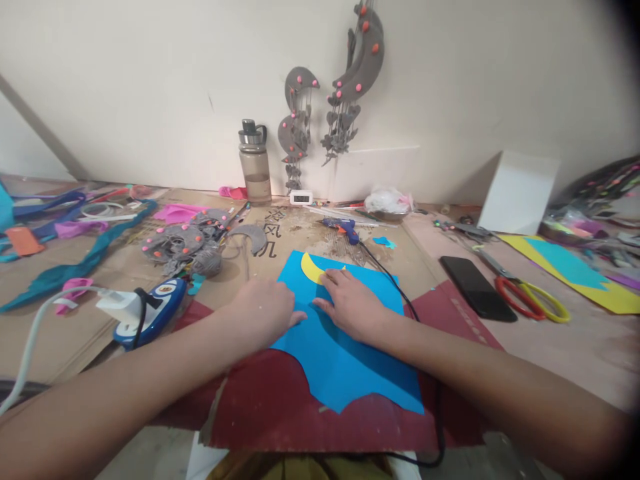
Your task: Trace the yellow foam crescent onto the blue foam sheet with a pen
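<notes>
A blue sheet [360, 360] with a wavy cut lower edge lies on a dark red board [260, 407]. On its upper part is a yellow crescent [311, 268], partly covered by my right hand [353, 303]. The fingers of that hand stretch out flat over the crescent and the sheet, with the thumb apart. My left hand [265, 307] is at the sheet's left edge, fingers curled in and thumb lying on the blue surface. What its curled fingers touch underneath is hidden.
Behind the sheet lies a glue gun [345, 230], its black cord running past my right arm. Right of it are a phone [475, 287] and scissors [530, 297]. A power strip [150, 313], grey felt crescents [180, 243] and a water bottle [255, 167] are leftward.
</notes>
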The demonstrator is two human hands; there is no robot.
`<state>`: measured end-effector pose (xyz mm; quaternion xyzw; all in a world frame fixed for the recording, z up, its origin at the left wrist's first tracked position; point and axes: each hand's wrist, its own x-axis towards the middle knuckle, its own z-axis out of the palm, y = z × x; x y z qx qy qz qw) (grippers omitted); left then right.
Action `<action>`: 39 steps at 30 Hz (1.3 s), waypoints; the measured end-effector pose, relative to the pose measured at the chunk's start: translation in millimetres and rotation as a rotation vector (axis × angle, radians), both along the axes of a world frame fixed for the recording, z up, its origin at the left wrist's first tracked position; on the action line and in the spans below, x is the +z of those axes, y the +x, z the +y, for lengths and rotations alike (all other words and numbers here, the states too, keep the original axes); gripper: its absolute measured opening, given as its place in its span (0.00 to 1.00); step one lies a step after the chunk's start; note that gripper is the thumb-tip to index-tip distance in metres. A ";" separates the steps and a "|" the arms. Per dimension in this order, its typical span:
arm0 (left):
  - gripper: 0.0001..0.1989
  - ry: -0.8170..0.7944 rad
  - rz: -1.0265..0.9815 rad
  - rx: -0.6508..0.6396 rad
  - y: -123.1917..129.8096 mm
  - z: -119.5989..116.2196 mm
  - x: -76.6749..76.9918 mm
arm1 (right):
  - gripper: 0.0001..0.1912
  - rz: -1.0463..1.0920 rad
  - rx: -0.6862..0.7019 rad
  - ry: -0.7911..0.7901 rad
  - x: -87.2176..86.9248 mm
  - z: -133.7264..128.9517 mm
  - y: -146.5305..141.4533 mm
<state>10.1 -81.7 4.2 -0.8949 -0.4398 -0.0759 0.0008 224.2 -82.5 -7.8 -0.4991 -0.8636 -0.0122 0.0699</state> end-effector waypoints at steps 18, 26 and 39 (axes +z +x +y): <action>0.17 0.069 -0.113 -0.128 -9.2 50.6 -21.8 | 0.30 0.034 -0.090 0.046 -13.1 9.7 -10.0; 0.16 0.073 -0.198 -0.120 -10.4 51.5 -25.4 | 0.34 -0.012 -0.211 -0.007 -11.2 7.6 -8.9; 0.18 0.042 -0.180 -0.113 -11.8 52.1 -27.8 | 0.27 0.049 -0.216 -0.011 -6.6 13.7 -0.2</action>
